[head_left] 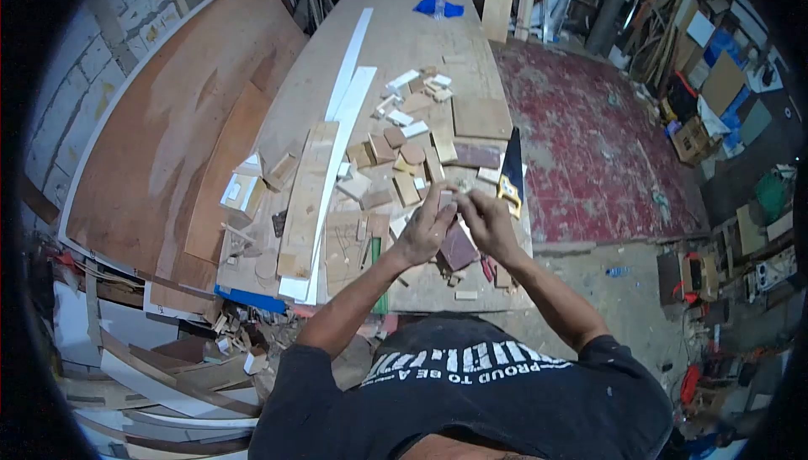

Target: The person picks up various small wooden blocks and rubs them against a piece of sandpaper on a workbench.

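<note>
Over the near part of the workbench, my left hand (427, 231) and my right hand (490, 223) are raised with their fingertips close together. Both hands are closed, the fingers bent in toward a small spot between them. What they pinch there is too small and partly hidden to name. Beneath the hands lies a dark reddish-brown block (458, 248). Small wood offcuts (406, 188) are scattered just beyond my left hand. A handsaw (511, 178) with a black blade and yellow handle rests at the bench's right edge, beyond my right hand.
Long white strips (343, 115) and a wooden plank (308, 199) lie along the workbench (404, 26). Red-handled pliers (487, 269) sit near its front edge. A large plywood sheet (168, 123) leans at the left. A blue cloth (439, 8) is at the far end.
</note>
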{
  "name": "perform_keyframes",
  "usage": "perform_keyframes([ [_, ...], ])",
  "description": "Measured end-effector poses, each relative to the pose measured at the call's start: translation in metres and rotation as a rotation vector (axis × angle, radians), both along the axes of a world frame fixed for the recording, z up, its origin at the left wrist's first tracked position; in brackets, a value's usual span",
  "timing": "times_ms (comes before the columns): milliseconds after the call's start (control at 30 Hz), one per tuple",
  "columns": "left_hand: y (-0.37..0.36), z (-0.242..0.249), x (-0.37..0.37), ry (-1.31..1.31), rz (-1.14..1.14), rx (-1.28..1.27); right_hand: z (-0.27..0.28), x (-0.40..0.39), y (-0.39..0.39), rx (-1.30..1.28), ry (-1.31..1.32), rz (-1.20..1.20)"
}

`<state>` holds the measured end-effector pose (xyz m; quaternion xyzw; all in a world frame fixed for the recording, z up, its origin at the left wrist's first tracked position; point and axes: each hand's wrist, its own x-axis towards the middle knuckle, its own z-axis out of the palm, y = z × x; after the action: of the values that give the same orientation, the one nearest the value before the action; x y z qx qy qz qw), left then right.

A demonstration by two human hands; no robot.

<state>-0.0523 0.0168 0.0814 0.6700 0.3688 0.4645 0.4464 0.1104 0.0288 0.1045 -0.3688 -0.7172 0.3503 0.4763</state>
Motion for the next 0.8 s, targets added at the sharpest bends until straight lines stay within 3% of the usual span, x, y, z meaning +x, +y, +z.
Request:
perform_keyframes([
  [33, -0.001, 0.009, -0.002, 0.084, 0.006, 0.056, 0.007, -0.001, -0.002, -0.294, 0.079, 0.001],
  [67, 0.002, 0.01, -0.002, 0.085, -0.002, 0.04, -0.001, 0.0, 0.005, -0.59, 0.362, 0.131],
  [100, 0.004, 0.008, -0.001, 0.116, 0.017, 0.155, -0.009, 0.003, 0.012, -0.731, 0.49, 0.185],
  [167, -0.001, 0.01, 0.0, 0.146, 0.032, 0.263, -0.005, 0.0, 0.016, -0.607, 0.308, 0.102],
  [200, -0.004, 0.017, -0.003, 0.051, -0.015, 0.071, -0.001, 0.0, 0.016, -0.346, 0.122, 0.08],
  [233, -0.005, 0.021, -0.005, -0.044, -0.059, -0.12, 0.003, -0.001, 0.014, -0.35, 0.125, 0.078],
  [300, -0.003, 0.014, -0.002, -0.16, -0.046, -0.013, 0.012, -0.004, 0.006, -0.082, 0.055, 0.08],
  [333, -0.003, 0.016, -0.006, -0.254, -0.108, -0.171, 0.015, -0.001, 0.008, 0.051, -0.024, 0.101],
  [367, -0.003, 0.017, -0.009, -0.347, -0.168, -0.326, 0.012, 0.002, 0.009, 0.044, -0.026, 0.102],
  [433, -0.002, 0.015, -0.011, -0.397, -0.137, -0.338, 0.007, 0.005, 0.012, 0.078, -0.159, 0.012],
  [500, -0.002, 0.015, -0.017, -0.413, -0.141, -0.327, 0.006, 0.004, 0.01, 0.007, -0.129, 0.037],
  [567, 0.002, 0.006, -0.016, -0.376, -0.1, -0.305, 0.006, -0.002, 0.007, -0.293, 0.225, 0.182],
  [600, 0.004, 0.004, -0.014, -0.315, -0.081, -0.216, 0.009, -0.002, 0.008, -0.295, 0.226, 0.182],
  [667, 0.004, -0.001, -0.013, -0.254, -0.062, -0.132, 0.012, 0.0, 0.01, -0.257, -0.046, 0.105],
  [700, 0.002, 0.003, -0.013, -0.31, -0.058, -0.206, 0.011, 0.001, 0.011, -0.259, -0.045, 0.105],
  [767, 0.001, 0.004, -0.019, -0.366, -0.047, -0.279, 0.009, 0.003, 0.014, 0.43, -0.245, -0.055],
  [800, 0.003, 0.002, -0.026, -0.579, -0.079, -0.37, 0.017, 0.005, 0.012, 0.457, -0.178, -0.059],
])
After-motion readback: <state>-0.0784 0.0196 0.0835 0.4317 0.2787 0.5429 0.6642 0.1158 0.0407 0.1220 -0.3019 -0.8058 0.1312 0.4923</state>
